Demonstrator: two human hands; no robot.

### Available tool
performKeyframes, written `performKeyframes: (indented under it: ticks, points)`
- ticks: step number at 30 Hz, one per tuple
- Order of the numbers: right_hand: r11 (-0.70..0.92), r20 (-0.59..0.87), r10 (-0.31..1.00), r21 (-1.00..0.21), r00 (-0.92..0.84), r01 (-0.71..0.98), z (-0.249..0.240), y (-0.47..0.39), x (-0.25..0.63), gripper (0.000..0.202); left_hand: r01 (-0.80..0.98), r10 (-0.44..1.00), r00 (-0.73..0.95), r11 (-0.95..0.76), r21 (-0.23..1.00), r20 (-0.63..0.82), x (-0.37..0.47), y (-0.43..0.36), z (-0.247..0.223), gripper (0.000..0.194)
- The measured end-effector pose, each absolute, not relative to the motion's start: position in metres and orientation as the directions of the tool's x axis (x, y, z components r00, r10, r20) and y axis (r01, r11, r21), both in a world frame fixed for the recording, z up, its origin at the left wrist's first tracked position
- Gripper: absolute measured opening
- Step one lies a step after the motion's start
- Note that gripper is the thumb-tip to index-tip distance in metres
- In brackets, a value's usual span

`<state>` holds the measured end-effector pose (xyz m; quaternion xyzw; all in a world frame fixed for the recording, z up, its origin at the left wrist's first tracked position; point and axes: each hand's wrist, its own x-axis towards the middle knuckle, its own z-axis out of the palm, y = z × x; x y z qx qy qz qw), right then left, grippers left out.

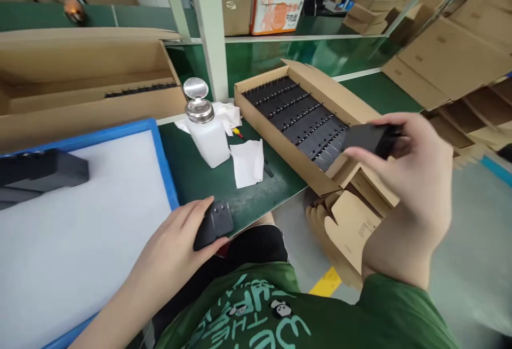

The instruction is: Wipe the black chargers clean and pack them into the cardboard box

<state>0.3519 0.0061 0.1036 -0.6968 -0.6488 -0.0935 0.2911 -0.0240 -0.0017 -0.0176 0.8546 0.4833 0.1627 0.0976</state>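
Observation:
My left hand is wrapped round a small black part with two dots on its face, at the front edge of the green table. At the right, my right hand grips a flat black piece between thumb and fingers, over the near end of an open cardboard box. Rows of black parts lie in that box. Several black pieces rest on the white surface of a blue-rimmed tray at the left.
A white pump bottle with its lid up stands mid-table, beside white tissue and a dark tool. Behind the tray sits a long carton. A pale post rises behind the bottle. Flattened cardboard is below the box.

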Motion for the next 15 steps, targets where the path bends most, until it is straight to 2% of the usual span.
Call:
performKeyframes:
  ticks: [1, 2, 3, 4, 7, 9, 12, 15]
  points:
    - [-0.11, 0.423, 0.879, -0.266, 0.218, 0.958, 0.11, 0.008, 0.376, 0.053, 0.789, 0.852, 0.484, -0.523, 0.322, 0.199, -0.025, -0.001, -0.02, 0.061]
    - [-0.15, 0.382, 0.892, -0.252, 0.241, 0.956, 0.112, 0.013, 0.399, 0.053, 0.784, 0.848, 0.487, -0.531, 0.321, 0.21, -0.026, 0.0, -0.022, 0.061]
    - [-0.151, 0.309, 0.925, -0.231, 0.219, 0.961, 0.109, 0.019, 0.419, 0.05, 0.781, 0.844, 0.489, -0.535, 0.32, 0.219, -0.026, 0.001, -0.023, 0.061]
    - [-0.134, 0.222, 0.961, -0.158, 0.168, 0.978, 0.104, 0.027, 0.437, 0.048, 0.78, 0.843, 0.488, -0.538, 0.319, 0.227, -0.026, 0.001, -0.024, 0.061]
    - [-0.102, 0.111, 0.988, -0.063, 0.109, 0.993, 0.078, 0.055, 0.471, 0.042, 0.77, 0.83, 0.496, -0.556, 0.313, 0.255, -0.025, 0.002, -0.026, 0.058]
    - [-0.117, 0.115, 0.986, -0.024, 0.119, 0.993, 0.066, 0.069, 0.479, 0.043, 0.762, 0.82, 0.506, -0.57, 0.308, 0.267, -0.026, 0.003, -0.027, 0.057]
    - [-0.139, 0.196, 0.972, 0.023, 0.132, 0.99, 0.065, 0.071, 0.465, 0.049, 0.765, 0.834, 0.496, -0.552, 0.331, 0.242, -0.028, 0.004, -0.025, 0.057]
    - [-0.009, 0.275, 0.961, 0.002, 0.008, 1.0, 0.071, 0.051, 0.41, 0.056, 0.774, 0.867, 0.479, -0.492, 0.4, 0.14, -0.03, 0.001, -0.016, 0.055]
